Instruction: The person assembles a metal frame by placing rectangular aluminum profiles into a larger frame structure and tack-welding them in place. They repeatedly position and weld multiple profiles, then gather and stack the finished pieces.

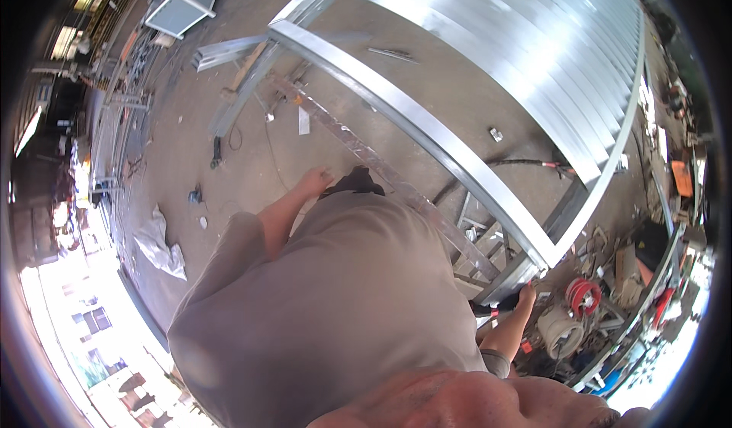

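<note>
From the head view, I see the pale metal frame (pixel 457 159) before the person, seemingly raised for easier reach. The left hand (pixel 316 180) hangs loose, apparently empty; the right (pixel 528 294) is by the near corner, too small to tell its grip. Smooth square tubing borders shiny, ribbed slats (pixel 518 39); a rust-brown bar (pixel 358 149) runs lower.

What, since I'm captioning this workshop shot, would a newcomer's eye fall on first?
Probably the large, shiny silver metal frame with its ribbed silver metal panel, which fills the upper right. Next, the wearer's brownish-grey cloth shirt spreads across the lower middle, with the bare right hand beside the frame's nearest corner. Then a bright red ring-shaped object stands out among the clutter at lower right.
</note>
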A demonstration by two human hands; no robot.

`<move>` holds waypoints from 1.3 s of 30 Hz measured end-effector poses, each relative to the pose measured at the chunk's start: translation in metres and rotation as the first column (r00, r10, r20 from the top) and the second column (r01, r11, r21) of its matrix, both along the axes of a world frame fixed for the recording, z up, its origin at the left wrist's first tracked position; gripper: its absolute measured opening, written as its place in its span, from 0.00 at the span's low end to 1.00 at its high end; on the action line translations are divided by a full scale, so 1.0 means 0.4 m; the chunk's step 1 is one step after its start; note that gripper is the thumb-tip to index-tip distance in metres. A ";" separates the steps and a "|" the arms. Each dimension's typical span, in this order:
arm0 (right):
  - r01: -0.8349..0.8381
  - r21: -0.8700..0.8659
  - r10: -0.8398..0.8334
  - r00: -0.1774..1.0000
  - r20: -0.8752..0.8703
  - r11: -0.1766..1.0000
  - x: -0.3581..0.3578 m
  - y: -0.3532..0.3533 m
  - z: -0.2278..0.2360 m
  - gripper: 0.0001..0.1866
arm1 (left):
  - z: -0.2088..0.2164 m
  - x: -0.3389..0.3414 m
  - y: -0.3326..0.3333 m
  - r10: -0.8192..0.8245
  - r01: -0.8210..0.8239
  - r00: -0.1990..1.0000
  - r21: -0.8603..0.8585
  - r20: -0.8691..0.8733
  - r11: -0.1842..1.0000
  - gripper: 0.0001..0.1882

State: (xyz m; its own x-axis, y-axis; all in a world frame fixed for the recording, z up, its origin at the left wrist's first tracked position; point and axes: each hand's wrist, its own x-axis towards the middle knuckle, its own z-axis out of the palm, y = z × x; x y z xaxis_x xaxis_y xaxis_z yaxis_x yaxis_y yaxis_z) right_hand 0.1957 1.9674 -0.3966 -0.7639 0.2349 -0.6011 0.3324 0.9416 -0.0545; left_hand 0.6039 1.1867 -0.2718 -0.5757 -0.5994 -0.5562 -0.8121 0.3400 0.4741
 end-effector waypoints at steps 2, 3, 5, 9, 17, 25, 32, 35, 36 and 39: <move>-0.038 -0.020 0.038 0.999 -0.030 0.999 0.017 -0.010 0.031 0.31 | 0.026 -0.027 -0.062 0.153 -0.159 0.986 -0.091 -0.065 0.983 0.28; -0.099 -0.009 0.098 0.994 -0.036 0.995 0.024 -0.018 0.051 0.31 | 0.046 -0.025 -0.108 0.055 -0.095 0.986 -0.250 -0.159 0.964 0.28; -0.131 -0.001 0.130 0.989 -0.070 0.991 0.054 -0.038 0.103 0.32 | 0.086 -0.029 -0.232 0.201 -0.314 0.919 -0.321 -0.339 0.893 0.30; -0.017 0.057 0.027 0.985 -0.169 0.998 0.144 -0.138 0.247 0.37 | 0.233 0.011 -0.653 0.476 -0.558 0.829 -0.396 -0.292 0.729 0.37; 0.402 0.256 -0.237 0.835 -0.496 0.879 0.337 -0.646 0.495 0.32 | 0.466 0.169 -1.368 0.459 -0.354 0.878 -0.830 -0.136 0.431 0.64; -0.070 0.003 0.059 0.821 -0.568 0.998 0.447 -1.290 0.477 0.30 | 0.475 0.156 -1.597 0.195 -0.069 0.971 -0.614 0.141 0.786 0.60; -0.377 -0.654 0.122 0.908 -0.401 0.656 0.388 -2.200 0.561 0.29 | 0.593 -0.053 -1.611 -0.016 -0.277 0.913 -0.650 -0.407 0.707 0.52; -0.399 -0.890 0.389 0.873 -0.295 0.222 0.403 -2.616 0.661 0.34 | 0.693 -0.184 -1.580 -0.183 -0.140 0.909 -0.690 -0.374 0.711 0.50; -0.404 -0.909 0.480 0.821 -0.310 0.105 0.409 -2.731 0.706 0.39 | 0.730 -0.223 -1.561 -0.197 -0.074 0.927 -0.669 -0.320 0.739 0.51; -0.737 -0.671 0.392 0.644 -0.657 0.087 0.443 -3.016 0.810 0.46 | 0.828 -0.315 -1.479 -0.280 0.086 0.936 -0.631 -0.215 0.771 0.52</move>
State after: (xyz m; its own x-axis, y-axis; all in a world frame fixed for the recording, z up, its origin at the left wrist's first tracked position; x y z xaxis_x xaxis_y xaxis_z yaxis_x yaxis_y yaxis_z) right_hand 0.3728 0.7609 -0.0728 -0.5412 -0.8298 0.1365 -0.4682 0.1624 -0.8686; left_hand 0.4780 0.5949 0.0596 -0.7805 -0.6190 0.0871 -0.5682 0.7607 0.3139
